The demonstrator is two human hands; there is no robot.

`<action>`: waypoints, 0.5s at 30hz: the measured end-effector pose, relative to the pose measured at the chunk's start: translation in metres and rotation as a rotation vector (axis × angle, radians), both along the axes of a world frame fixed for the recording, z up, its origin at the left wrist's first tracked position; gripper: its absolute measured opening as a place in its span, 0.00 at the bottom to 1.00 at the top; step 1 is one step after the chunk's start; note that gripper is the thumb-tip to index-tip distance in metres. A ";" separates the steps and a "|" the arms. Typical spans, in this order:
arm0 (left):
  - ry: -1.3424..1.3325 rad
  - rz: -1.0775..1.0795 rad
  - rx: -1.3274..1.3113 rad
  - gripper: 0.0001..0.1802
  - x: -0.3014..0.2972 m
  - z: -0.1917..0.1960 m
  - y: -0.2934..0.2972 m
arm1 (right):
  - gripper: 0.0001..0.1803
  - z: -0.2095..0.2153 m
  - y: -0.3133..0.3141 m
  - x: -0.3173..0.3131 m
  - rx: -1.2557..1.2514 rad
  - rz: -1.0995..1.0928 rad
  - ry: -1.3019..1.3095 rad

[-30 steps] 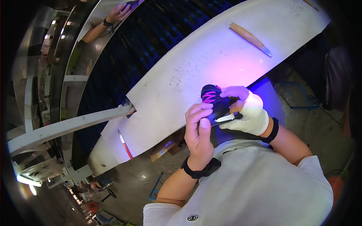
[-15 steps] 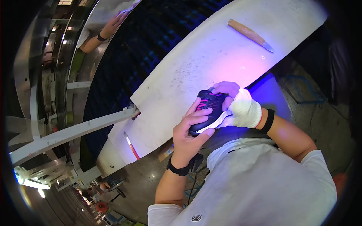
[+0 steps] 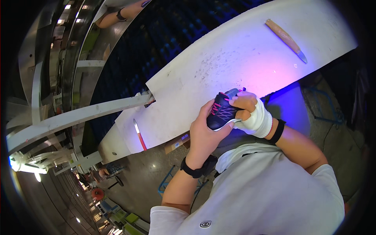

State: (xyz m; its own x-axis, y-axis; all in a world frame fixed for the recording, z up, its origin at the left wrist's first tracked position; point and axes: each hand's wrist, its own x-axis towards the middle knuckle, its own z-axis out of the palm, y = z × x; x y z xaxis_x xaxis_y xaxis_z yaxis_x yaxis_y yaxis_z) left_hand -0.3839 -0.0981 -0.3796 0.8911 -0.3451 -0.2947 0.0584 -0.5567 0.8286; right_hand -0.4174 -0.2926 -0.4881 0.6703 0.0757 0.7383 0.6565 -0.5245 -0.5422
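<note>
Above the near edge of the white table, both my hands hold a small black shoe (image 3: 224,112) with pink laces and a pink criss-cross pattern on its side. My bare left hand (image 3: 204,131) is wrapped round its left and near side, the thumb along the pale sole edge. A white knitted glove that leaves the fingers bare covers my right hand (image 3: 253,113); its curled fingers grip the shoe's right end, by the grey lining. Part of the sole is hidden by my fingers.
On the white table (image 3: 184,94) lie a wooden-handled knife (image 3: 286,39) at far right and a red-handled knife (image 3: 139,135) at left. A grey beam (image 3: 86,111) meets the table's left side. Beyond runs a dark ribbed surface (image 3: 156,43). Another arm (image 3: 117,16) shows upper left.
The shoe has turned in my hands, so its patterned side and grey lining now show. My left fingers have moved off the laces. The whole view has shifted slightly.
</note>
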 end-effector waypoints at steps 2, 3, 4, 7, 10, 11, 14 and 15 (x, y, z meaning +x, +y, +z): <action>-0.038 -0.044 0.057 0.49 0.000 0.000 0.000 | 0.25 -0.004 0.000 -0.003 -0.022 -0.018 0.006; -0.060 -0.065 0.085 0.49 0.000 0.002 0.000 | 0.25 -0.003 0.003 -0.005 -0.008 -0.026 0.013; -0.014 -0.102 0.051 0.49 0.002 0.008 -0.001 | 0.26 -0.002 0.000 -0.007 0.001 -0.040 0.017; 0.093 -0.259 -0.105 0.45 0.019 0.039 0.007 | 0.31 0.007 -0.015 -0.016 0.129 -0.046 0.149; -0.186 -0.309 -0.131 0.38 0.013 0.027 -0.012 | 0.33 0.014 -0.027 -0.029 0.411 -0.105 0.314; -0.247 -0.285 -0.140 0.37 0.007 0.024 -0.028 | 0.38 0.028 -0.041 -0.034 0.288 -0.144 0.274; -0.462 -0.374 -0.198 0.37 -0.008 -0.001 -0.059 | 0.43 0.063 -0.069 -0.026 0.252 0.056 0.083; -0.476 -0.347 -0.222 0.38 -0.018 -0.011 -0.067 | 0.39 0.075 -0.076 -0.027 0.214 0.094 0.178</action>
